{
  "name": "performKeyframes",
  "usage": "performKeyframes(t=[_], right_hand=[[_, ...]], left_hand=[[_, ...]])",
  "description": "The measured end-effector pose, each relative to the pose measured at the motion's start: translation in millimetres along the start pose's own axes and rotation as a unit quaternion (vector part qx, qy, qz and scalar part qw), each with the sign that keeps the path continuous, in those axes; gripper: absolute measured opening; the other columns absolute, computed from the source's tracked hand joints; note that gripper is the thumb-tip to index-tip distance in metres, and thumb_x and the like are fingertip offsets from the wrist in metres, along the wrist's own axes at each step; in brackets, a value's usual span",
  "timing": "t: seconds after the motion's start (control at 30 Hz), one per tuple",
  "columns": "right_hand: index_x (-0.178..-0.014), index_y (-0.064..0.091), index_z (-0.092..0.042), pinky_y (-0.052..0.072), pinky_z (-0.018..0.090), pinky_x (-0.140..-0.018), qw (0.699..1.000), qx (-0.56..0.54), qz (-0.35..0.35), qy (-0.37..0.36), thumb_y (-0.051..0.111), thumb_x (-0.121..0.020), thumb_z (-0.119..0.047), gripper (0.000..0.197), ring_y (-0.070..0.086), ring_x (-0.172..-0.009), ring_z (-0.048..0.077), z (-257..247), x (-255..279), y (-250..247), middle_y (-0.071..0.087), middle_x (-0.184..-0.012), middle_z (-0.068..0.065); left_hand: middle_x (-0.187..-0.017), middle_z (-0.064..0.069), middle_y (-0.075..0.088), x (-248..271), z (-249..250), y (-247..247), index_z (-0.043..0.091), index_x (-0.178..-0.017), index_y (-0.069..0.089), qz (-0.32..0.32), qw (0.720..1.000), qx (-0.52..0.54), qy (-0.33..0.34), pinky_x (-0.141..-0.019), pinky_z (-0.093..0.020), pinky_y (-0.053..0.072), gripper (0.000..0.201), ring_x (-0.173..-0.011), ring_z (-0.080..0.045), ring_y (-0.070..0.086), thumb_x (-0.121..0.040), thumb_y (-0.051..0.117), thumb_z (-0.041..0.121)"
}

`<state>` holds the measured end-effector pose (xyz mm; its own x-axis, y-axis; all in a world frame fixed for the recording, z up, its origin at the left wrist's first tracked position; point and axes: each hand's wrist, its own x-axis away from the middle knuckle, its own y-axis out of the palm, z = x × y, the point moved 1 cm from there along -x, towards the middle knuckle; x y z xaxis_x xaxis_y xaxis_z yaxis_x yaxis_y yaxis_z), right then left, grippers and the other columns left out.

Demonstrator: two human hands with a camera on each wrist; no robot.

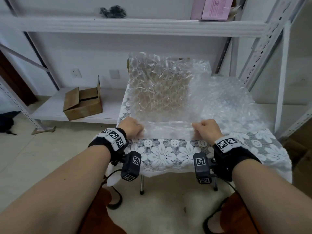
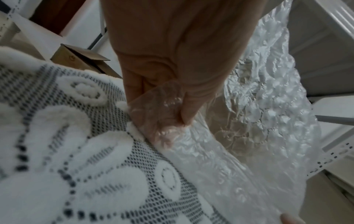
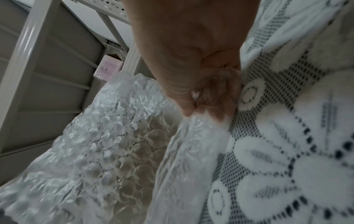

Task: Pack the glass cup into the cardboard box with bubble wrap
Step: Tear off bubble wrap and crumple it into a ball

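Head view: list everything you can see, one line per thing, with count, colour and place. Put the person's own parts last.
bubble wrap sheet: one, clear, on the table, near edge held up by both hands
more bubble wrap: a loose heap, clear, right part of the table
lace tablecloth: one, white flowers on grey mesh, covering the table
cardboard box: one, brown, flaps open, low shelf left of the table
pink box: one, pink, upper shelf at right
dark bundle: one, black, upper shelf
shelving rack: one, white, behind the table
glass cup: none visible
wrist cameras: two, black with markers, under the wrists
left hand: pinches the sheet's near left corner
right hand: pinches the near right corner
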<state>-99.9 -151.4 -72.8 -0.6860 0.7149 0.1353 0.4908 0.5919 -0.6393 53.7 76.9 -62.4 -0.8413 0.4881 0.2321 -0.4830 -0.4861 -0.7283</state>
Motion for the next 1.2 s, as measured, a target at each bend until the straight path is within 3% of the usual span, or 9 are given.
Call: performKeyframes(t=[0.2, 0.3, 0.43, 0.5, 0.63, 0.73, 0.87, 1.03, 1.2], right_hand=[[-0.06, 0.047, -0.011, 0.043, 0.03, -0.06, 0.994, 0.108, 0.001, -0.004, 0.057, -0.088, -0.023, 0.032, 0.051, -0.058, 0.022, 0.5, 5.7, 5.3, 0.056, -0.064, 0.008], [-0.062, 0.05, -0.013, 0.04, 0.027, -0.056, 0.988, 0.155, 0.01, 0.0, 0.057, -0.087, -0.023, 0.028, 0.054, -0.06, 0.02, 0.9, 10.5, 8.8, 0.058, -0.067, 0.004], [-0.07, 0.054, -0.011, 0.039, 0.027, -0.062, 0.981, 0.193, 0.019, -0.002, 0.056, -0.087, -0.023, 0.02, 0.056, -0.071, 0.027, -1.8, 11.3, 13.0, 0.06, -0.077, 0.008], [-0.073, 0.056, -0.01, 0.04, 0.027, -0.063, 0.98, 0.199, 0.023, -0.007, 0.056, -0.087, -0.023, 0.018, 0.056, -0.072, 0.027, -2.3, 10.8, 13.5, 0.061, -0.079, 0.009], [-0.086, 0.057, -0.01, 0.044, 0.03, -0.067, 0.98, 0.196, 0.035, -0.017, 0.057, -0.087, -0.022, 0.011, 0.057, -0.077, 0.027, 1.2, 10.1, 14.1, 0.064, -0.089, 0.009], [-0.109, 0.049, -0.01, 0.049, 0.036, -0.073, 0.976, 0.182, 0.116, -0.039, 0.061, -0.086, -0.013, 0.026, 0.059, -0.087, 0.028, 5.4, 12.9, 10.0, 0.06, -0.102, 0.009], [-0.107, 0.052, -0.006, 0.044, 0.031, -0.08, 0.932, 0.219, 0.213, -0.194, 0.06, -0.084, -0.003, 0.025, 0.05, -0.096, 0.024, -6.9, 16.2, 5.7, 0.054, -0.105, 0.01], [-0.092, 0.061, -0.014, 0.046, 0.029, -0.084, 0.919, 0.184, 0.047, -0.347, 0.058, -0.089, -0.019, 0.006, 0.05, -0.091, 0.014, -35.0, 28.6, 30.0, 0.058, -0.092, -0.002], [-0.121, 0.057, -0.021, 0.044, 0.026, -0.09, 0.926, 0.217, -0.129, -0.282, 0.064, -0.083, -0.025, 0.038, 0.053, -0.107, 0.015, -30.0, 31.9, 52.3, 0.06, -0.115, -0.003]], left_hand=[[-0.072, -0.006, 0.062, 5.8, -4.4, -4.6, 0.01, -0.06, 0.055, 0.013, 0.991, -0.129, -0.001, -0.062, -0.027, 0.048, 0.021, -0.071, -0.024, 0.062, -0.08, 0.06, 0.015], [-0.09, -0.003, 0.064, 13.7, -2.8, -0.5, 0.011, -0.08, 0.062, 0.057, 0.98, -0.19, 0.012, -0.071, -0.031, 0.049, 0.005, -0.085, -0.023, 0.063, -0.081, 0.059, 0.014], [-0.084, 0.004, 0.057, 22.7, 16.3, 13.4, 0.019, -0.078, 0.054, 0.154, 0.957, -0.188, 0.159, -0.069, -0.024, 0.043, 0.024, -0.081, -0.018, 0.057, -0.083, 0.05, -0.004], [-0.084, 0.007, 0.055, 27.0, 30.9, 23.1, 0.02, -0.08, 0.056, 0.089, 0.96, -0.143, 0.224, -0.07, -0.019, 0.041, 0.021, -0.082, -0.014, 0.057, -0.085, 0.053, 0.0], [-0.119, 0.005, 0.054, 25.2, 39.5, 45.2, 0.024, -0.105, 0.063, -0.042, 0.951, -0.179, 0.248, -0.097, -0.027, 0.039, 0.021, -0.112, -0.012, 0.05, -0.085, 0.066, 0.02], [-0.131, 0.003, 0.053, 19.9, 33.8, 53.3, 0.026, -0.115, 0.063, -0.049, 0.956, -0.191, 0.219, -0.106, -0.032, 0.036, 0.029, -0.124, -0.015, 0.045, -0.086, 0.066, 0.024], [-0.131, 0.003, 0.055, 15.9, 30.9, 54.0, 0.026, -0.12, 0.062, -0.035, 0.96, -0.182, 0.211, -0.103, -0.031, 0.041, 0.036, -0.121, -0.015, 0.049, -0.085, 0.066, 0.022], [-0.128, 0.006, 0.058, 15.6, 35.1, 51.7, 0.024, -0.125, 0.059, -0.036, 0.963, -0.173, 0.203, -0.096, -0.024, 0.04, 0.044, -0.117, -0.013, 0.052, -0.083, 0.066, 0.015], [-0.128, 0.001, 0.056, 15.3, 32.1, 48.5, 0.023, -0.126, 0.059, -0.045, 0.961, -0.189, 0.195, -0.101, -0.029, 0.042, 0.053, -0.119, -0.017, 0.05, -0.08, 0.059, -0.002]])
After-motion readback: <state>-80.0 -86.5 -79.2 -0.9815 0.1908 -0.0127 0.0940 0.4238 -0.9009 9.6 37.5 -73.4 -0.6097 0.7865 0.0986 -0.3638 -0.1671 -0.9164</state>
